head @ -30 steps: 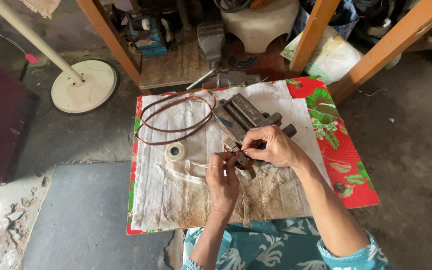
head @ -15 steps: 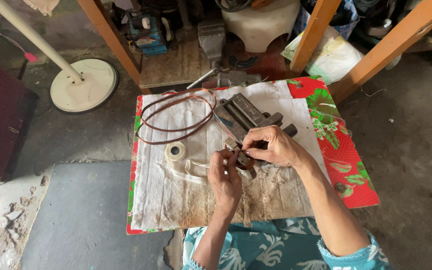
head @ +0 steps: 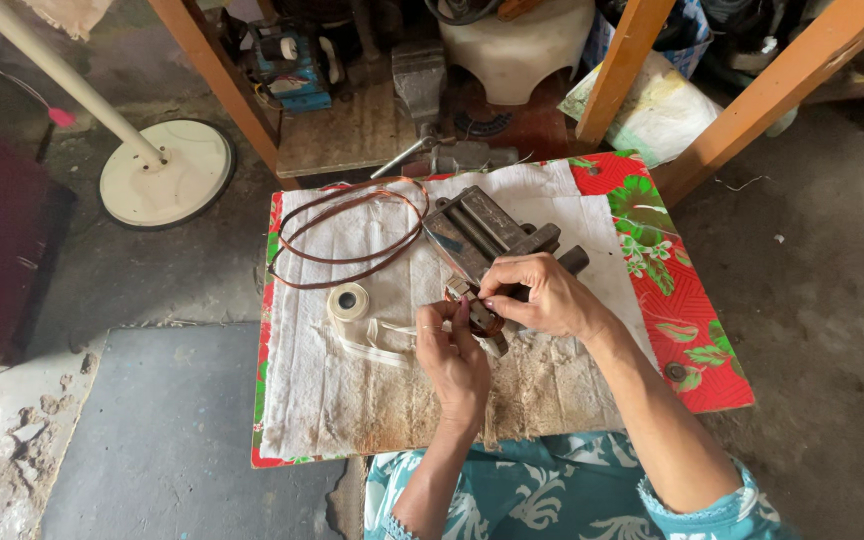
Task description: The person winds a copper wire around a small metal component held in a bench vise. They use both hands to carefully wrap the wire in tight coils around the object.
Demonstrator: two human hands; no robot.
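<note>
On a low table covered with a stained white cloth (head: 352, 400), my left hand (head: 452, 355) and my right hand (head: 542, 295) meet over a small brown coil (head: 480, 318) of wire. Both hands pinch it with their fingertips, just in front of a dark metal vise (head: 482, 235) lying on the cloth. A white tape roll (head: 349, 301) sits left of my left hand, with a loose strip of tape (head: 377, 340) trailing toward the coil. A large loop of brown wire (head: 347, 232) lies at the cloth's far left.
A red flowered oilcloth (head: 692, 310) shows at the table's right edge. Beyond the table stand orange wooden legs (head: 214, 80), a second grey vise (head: 420, 80), a white stool (head: 517, 50) and a blue tool (head: 292, 65). A white fan base (head: 167, 185) rests on the floor at left.
My hands have stayed on the coil with only small finger shifts. Nothing else has moved.
</note>
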